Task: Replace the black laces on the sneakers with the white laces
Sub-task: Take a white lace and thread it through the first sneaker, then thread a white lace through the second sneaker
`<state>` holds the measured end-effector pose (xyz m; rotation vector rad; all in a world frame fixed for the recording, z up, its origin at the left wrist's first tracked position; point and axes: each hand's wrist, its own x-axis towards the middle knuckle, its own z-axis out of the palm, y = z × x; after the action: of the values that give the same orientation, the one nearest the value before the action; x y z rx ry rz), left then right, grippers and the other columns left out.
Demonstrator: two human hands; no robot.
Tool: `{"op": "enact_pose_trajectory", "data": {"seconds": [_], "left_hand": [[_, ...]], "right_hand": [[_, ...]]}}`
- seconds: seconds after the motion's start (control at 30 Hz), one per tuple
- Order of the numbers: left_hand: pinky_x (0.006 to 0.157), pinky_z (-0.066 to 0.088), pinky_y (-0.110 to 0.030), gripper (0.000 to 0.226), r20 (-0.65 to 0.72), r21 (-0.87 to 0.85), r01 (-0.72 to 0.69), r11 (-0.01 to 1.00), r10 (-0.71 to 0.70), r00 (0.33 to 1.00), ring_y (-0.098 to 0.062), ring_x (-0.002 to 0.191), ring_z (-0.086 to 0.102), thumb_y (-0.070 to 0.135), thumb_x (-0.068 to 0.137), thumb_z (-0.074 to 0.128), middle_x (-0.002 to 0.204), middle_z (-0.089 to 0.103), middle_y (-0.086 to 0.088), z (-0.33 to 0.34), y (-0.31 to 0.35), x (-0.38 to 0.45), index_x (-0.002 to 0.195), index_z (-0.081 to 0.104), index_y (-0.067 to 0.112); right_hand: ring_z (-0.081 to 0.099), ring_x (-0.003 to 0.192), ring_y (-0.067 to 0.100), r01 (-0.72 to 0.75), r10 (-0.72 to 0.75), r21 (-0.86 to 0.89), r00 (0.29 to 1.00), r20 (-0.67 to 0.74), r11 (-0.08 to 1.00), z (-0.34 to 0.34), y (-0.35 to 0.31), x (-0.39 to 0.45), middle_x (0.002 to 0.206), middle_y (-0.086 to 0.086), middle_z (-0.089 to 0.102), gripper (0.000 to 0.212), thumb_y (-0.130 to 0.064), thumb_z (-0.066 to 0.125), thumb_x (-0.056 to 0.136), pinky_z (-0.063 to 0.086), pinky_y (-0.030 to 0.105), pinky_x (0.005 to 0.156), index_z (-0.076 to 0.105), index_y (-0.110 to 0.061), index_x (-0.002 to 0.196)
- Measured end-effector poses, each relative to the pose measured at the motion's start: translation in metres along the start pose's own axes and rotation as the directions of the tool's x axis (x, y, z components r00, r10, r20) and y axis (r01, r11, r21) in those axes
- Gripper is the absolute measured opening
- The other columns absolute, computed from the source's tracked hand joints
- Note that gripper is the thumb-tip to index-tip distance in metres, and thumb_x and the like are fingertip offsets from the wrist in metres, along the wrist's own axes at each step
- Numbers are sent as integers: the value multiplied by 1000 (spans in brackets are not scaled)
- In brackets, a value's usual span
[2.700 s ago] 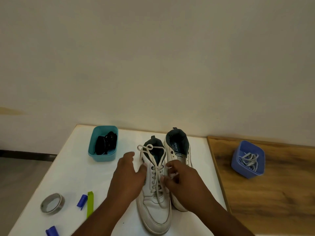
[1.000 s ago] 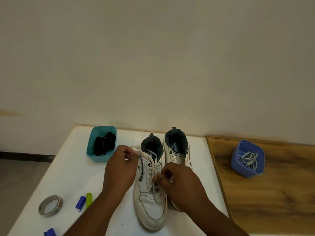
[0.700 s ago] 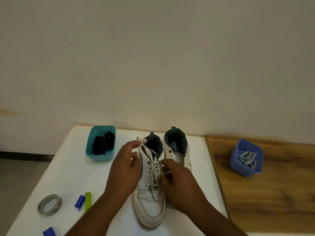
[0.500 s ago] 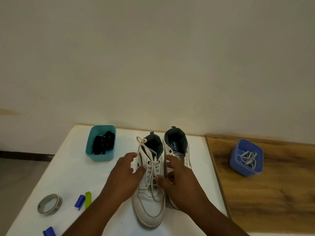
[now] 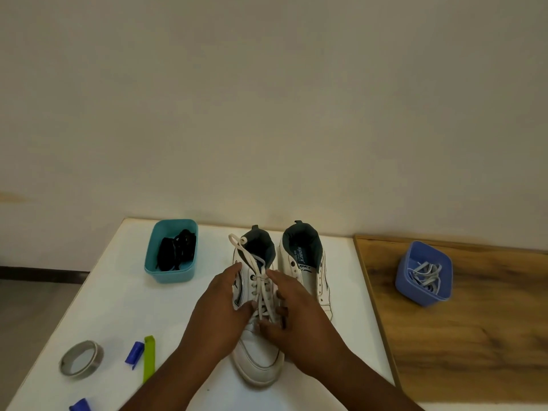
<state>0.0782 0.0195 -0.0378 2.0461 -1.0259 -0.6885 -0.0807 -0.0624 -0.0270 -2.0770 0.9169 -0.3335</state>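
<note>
A: Where are the sneakers?
B: Lower centre, on the white matte worktop (image 5: 112, 292). Left sneaker (image 5: 258, 358): smooth white upper, rounded toe toward me, dark padded collar. White lace (image 5: 261, 287), flat woven, crisscrossed through the eyelets, ends looped loose at the collar's left edge. Right sneaker (image 5: 308, 262) just beside it, eyelets bare.
A: Hands?
B: My left hand (image 5: 221, 310) lies flat along the laced sneaker's left side, fingers straight, thumb pressing the lower crossings. My right hand (image 5: 296, 310) on its right side, fingers loosely bent over the lacing; can't tell if they pinch the lace.
A: Old laces?
B: Black laces (image 5: 176, 252), bundled, in a teal rounded-corner plastic tub (image 5: 169, 275), left of the shoes. More white laces (image 5: 425, 275) in a blue plastic tub (image 5: 422, 295) on the wood-grain surface (image 5: 474, 336), right.
A: Else?
B: Lower left: metallic tape ring (image 5: 81, 359), green flat strip (image 5: 149, 358), blue clip (image 5: 135, 353) touching it.
</note>
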Motion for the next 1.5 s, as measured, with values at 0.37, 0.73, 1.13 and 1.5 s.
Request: {"op": "enact_pose_trajectory", "data": {"seconds": [0.37,0.73,1.13,1.5], "left_hand": [[119,19,-56,73,-234,438,-187,879,312,921,-32,152,19,49,91,50,163,26,-7,2,29,-6,156,26,24],[115,13,-72,68,-212,697,-325,640,616,758,-38,154,8,43,95,44,167,13,-13,5,85,-36,157,29,21],[114,11,-74,78,-250,738,-321,593,683,686,-43,153,5,47,95,50,167,7,-18,-4,133,-60,160,18,18],[114,4,-70,70,213,689,-642,336,753,622,-33,155,0,16,92,33,169,9,1,82,231,-28,158,18,32]], "right_hand": [[12,152,-1,61,-132,-283,962,-240,957,-32,-6,-5,167,-20,12,77,-63,56,94,28,31,122,18,-43,158],[-6,156,37,90,-409,-621,824,-393,779,-74,-30,-38,171,9,-4,73,-51,47,104,20,57,122,12,-29,163],[-2,156,40,140,-516,-629,717,-468,765,-112,-49,-64,170,15,1,79,-49,55,102,15,58,123,9,-26,162],[65,108,16,-175,-218,-443,678,-702,879,-240,26,-59,129,-5,64,38,-22,57,100,55,36,88,56,-27,138]]}}
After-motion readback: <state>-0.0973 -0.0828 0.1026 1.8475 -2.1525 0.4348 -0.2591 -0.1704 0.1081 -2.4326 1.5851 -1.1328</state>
